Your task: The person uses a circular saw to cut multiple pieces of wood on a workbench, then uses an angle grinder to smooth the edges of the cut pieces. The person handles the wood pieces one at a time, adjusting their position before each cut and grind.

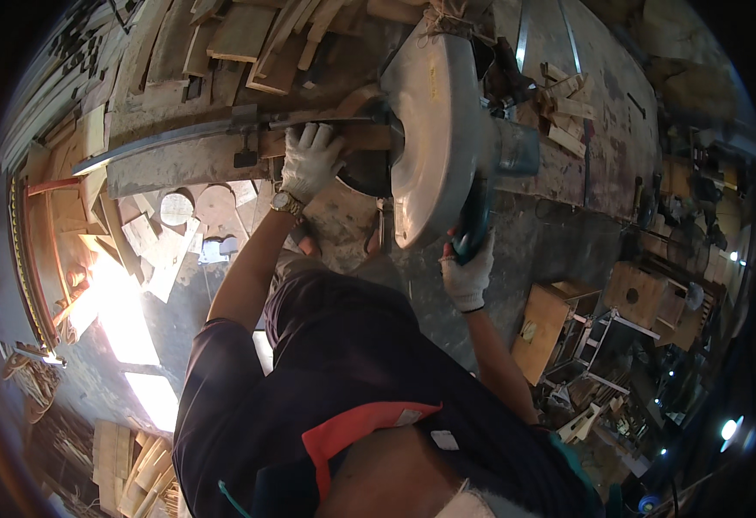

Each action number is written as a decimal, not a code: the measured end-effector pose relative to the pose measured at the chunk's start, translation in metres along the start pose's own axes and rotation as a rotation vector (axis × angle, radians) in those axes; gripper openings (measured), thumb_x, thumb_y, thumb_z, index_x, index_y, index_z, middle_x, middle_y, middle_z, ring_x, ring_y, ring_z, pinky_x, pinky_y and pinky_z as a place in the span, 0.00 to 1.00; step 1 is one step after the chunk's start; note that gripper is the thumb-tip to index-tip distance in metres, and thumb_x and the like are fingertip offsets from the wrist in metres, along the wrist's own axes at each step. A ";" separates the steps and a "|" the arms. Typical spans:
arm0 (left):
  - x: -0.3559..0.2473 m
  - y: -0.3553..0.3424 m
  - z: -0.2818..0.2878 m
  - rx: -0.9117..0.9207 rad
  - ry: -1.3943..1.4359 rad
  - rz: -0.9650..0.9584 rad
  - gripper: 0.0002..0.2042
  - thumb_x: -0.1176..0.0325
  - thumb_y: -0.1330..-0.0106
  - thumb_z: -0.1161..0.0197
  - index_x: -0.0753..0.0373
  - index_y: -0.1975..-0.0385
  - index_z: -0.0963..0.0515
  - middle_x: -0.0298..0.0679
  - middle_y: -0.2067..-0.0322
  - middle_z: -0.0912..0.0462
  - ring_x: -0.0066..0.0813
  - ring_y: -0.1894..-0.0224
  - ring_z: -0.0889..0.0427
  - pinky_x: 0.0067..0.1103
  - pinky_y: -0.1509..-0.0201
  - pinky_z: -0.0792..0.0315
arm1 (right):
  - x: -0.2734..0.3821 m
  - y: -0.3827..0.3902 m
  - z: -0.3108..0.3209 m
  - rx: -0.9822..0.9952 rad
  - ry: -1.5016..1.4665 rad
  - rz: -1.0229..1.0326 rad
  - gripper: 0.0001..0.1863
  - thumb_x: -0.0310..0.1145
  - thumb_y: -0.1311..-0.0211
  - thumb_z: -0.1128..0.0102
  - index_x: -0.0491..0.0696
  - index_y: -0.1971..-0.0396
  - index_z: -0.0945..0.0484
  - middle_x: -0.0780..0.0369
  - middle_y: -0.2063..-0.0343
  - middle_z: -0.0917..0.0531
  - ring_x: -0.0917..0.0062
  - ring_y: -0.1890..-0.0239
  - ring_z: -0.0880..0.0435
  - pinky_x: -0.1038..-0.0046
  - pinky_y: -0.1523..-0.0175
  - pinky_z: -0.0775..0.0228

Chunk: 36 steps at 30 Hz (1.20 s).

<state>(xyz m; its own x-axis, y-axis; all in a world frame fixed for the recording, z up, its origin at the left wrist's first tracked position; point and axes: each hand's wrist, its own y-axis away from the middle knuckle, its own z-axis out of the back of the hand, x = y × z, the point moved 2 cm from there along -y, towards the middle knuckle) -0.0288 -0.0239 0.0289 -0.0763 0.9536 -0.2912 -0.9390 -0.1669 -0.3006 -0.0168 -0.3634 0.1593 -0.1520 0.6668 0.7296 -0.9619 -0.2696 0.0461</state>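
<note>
My left hand (311,164), in a pale work glove with a watch at the wrist, has its fingers curled over a brown wooden board (365,136) on the bench against a long metal fence (162,142). Just right of it is a miter saw with a large grey guard (425,142) partly covering its dark disc. My right hand (468,272), also gloved, grips the saw's dark green handle (473,226), thumb by a red part. The board's far end is hidden under the guard.
Stacked planks (248,47) lie behind the saw, offcuts (568,129) on the bench to the right. Wood pieces (162,246) lie at left in bright light. A wooden box (537,332) and metal frame stand lower right. The concrete floor (507,250) shows below the bench.
</note>
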 end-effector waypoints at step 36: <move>-0.039 0.069 0.023 -0.054 -0.104 -0.027 0.25 0.58 0.43 0.26 0.57 0.46 0.21 0.41 0.49 0.20 0.45 0.45 0.23 0.43 0.41 0.32 | 0.150 -0.178 0.139 0.434 -0.762 0.216 0.27 0.49 0.32 0.34 0.42 0.45 0.20 0.54 0.58 0.12 0.72 0.70 0.12 0.71 0.69 0.19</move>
<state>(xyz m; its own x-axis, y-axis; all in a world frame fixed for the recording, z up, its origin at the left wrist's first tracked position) -0.0988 -0.0670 0.0405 -0.0885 0.9782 -0.1878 -0.9221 -0.1518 -0.3560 0.1631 -0.3120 0.3554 0.0208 -0.0280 0.9994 -0.7360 -0.6770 -0.0037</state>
